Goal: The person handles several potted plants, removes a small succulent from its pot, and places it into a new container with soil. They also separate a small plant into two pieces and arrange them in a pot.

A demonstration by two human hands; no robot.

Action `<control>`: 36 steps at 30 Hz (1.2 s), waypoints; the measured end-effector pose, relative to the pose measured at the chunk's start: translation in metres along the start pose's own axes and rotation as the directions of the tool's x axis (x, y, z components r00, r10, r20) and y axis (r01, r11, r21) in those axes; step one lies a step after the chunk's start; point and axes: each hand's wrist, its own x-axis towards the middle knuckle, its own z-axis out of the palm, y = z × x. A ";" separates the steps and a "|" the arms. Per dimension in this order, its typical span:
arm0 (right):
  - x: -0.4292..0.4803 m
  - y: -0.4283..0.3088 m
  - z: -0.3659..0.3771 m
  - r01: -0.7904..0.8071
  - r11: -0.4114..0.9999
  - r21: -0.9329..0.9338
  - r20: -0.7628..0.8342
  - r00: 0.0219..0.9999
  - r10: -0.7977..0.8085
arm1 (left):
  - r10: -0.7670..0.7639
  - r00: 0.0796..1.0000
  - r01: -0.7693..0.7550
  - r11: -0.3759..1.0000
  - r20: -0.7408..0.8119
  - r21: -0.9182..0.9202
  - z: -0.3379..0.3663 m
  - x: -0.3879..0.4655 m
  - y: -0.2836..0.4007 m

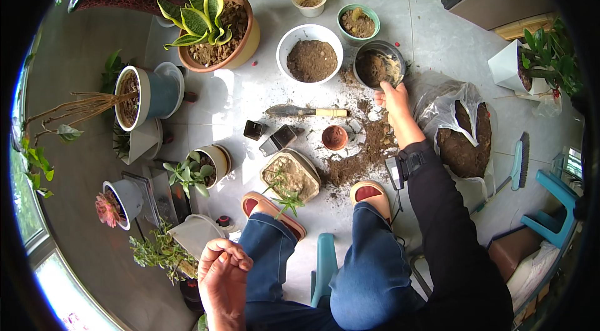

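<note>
My right hand (pixel 395 102) grips the near rim of a black plastic pot (pixel 375 71), which has soil stuck inside. Beside it to the left stands a white pot (pixel 310 55) part filled with soil. A green pot (pixel 358 25) with a small cactus is just beyond. My left hand (pixel 224 270) is raised above my left thigh, its fingers curled in and nothing visible in them. On the floor between lie a trowel (pixel 304 111) with a wooden handle, a small terracotta-coloured pot (pixel 334 138) and two small black pots (pixel 254 129).
Loose soil (pixel 358 157) is scattered over the tiled floor. An open plastic bag of soil (pixel 461 139) lies to the right, near a brush (pixel 519 162). A rectangular planter (pixel 293 176) stands by my feet. Several potted plants, including a snake plant (pixel 199 19), line the left side.
</note>
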 end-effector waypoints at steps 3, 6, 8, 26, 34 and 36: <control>-0.005 0.002 0.006 -0.002 0.999 -0.043 0.090 0.996 0.006 | 0.006 1.000 -0.006 1.000 0.009 -0.009 0.002 0.000 0.000; -0.019 0.010 0.010 -0.040 0.993 -0.115 0.106 0.993 0.053 | 0.014 1.000 -0.013 0.999 0.011 -0.052 0.003 0.000 -0.001; -0.027 0.013 0.004 -0.012 0.987 -0.163 0.119 0.992 0.032 | 0.002 1.000 -0.002 1.000 0.009 -0.017 0.003 0.000 -0.001; -0.076 -0.019 -0.006 -0.014 0.998 -0.059 0.195 0.980 0.025 | 0.006 1.000 -0.006 1.000 -0.007 0.018 0.008 -0.002 -0.002; 0.040 -0.062 -0.002 0.158 0.872 0.464 -0.195 0.978 -0.074 | -0.001 1.000 0.002 1.000 -0.021 0.027 0.011 -0.002 -0.002; 0.078 -0.064 0.002 0.127 0.836 0.535 -0.222 0.975 -0.006 | -0.003 0.999 0.004 0.999 -0.032 0.032 0.011 -0.001 -0.002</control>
